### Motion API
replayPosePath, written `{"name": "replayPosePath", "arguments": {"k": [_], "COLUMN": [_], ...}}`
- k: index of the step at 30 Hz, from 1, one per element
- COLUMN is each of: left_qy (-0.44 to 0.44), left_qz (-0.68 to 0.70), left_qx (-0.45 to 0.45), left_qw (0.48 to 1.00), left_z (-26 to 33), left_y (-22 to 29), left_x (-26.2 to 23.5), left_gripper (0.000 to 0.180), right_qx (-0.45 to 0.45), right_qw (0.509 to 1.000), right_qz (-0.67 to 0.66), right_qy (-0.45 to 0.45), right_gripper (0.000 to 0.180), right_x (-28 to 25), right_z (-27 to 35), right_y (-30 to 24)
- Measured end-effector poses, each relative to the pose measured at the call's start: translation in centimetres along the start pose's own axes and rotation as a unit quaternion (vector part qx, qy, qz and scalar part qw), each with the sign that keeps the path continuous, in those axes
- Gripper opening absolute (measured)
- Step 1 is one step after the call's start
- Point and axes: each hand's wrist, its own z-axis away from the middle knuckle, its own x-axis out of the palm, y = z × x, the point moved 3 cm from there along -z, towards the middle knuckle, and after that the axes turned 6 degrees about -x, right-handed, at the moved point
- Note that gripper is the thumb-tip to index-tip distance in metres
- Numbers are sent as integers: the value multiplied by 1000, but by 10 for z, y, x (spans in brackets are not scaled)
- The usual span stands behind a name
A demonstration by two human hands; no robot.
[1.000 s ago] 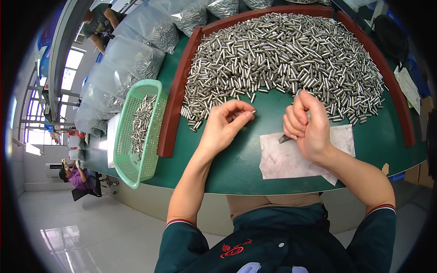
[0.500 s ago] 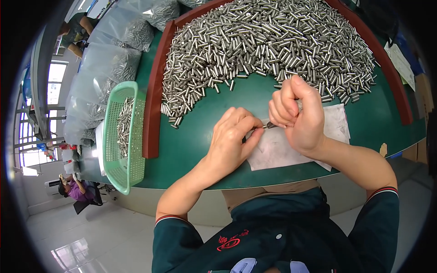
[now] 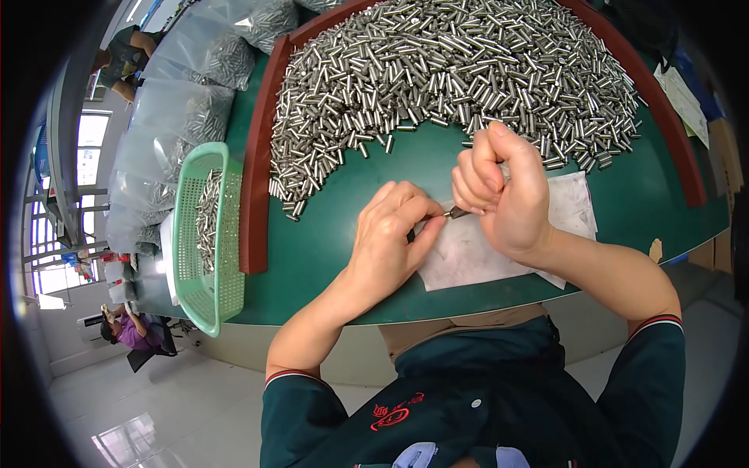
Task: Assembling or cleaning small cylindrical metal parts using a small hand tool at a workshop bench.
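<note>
My left hand (image 3: 392, 238) rests just above the green table, its thumb and forefinger pinched on a small silver metal pin that is mostly hidden. Wrapped in a fist, my right hand (image 3: 511, 191) grips a dark, narrow tool (image 3: 458, 212) whose handle is covered by the fingers. The tool's tip meets the left fingertips, at or beside the pin. Under both hands lies a smudged white sheet (image 3: 468, 261). Beyond them spreads a large heap of short silver metal pins (image 3: 460, 74).
A dark red wooden border (image 3: 256, 179) fences the heap. Left of it stands a green plastic basket (image 3: 232, 253) holding pins. Clear bags of pins (image 3: 207, 113) line the far left. Papers (image 3: 683, 97) lie at right. Two other people are at the left.
Both hands have shifted very slightly left, still together at the tool's tip. The whole view has also moved a little. The grip of each hand looks the same.
</note>
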Motion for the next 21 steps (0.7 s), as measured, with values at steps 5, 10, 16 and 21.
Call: {"name": "replayPosePath", "arguments": {"k": [5,10,16,21], "left_qy": [1,1,0,0], "left_qz": [-1,6,9,11], "left_qx": [1,-11,-11,-13], "left_qw": [1000,1000,1000,1000], "left_z": [0,0,-1,0], "left_y": [0,0,-1,-1], "left_x": [0,-1,0,0], "left_gripper": [10,9,10,9], "right_qx": [-9,-13,-20,-18], "right_qw": [1000,1000,1000,1000], "right_qz": [-24,-19,-17,-23], "right_qy": [5,-9,-13,-10], "right_gripper": [40,40,40,40], "right_x": [-1,2,1,1], "right_z": [1,2,2,2], "right_y": [1,-1,0,1]}}
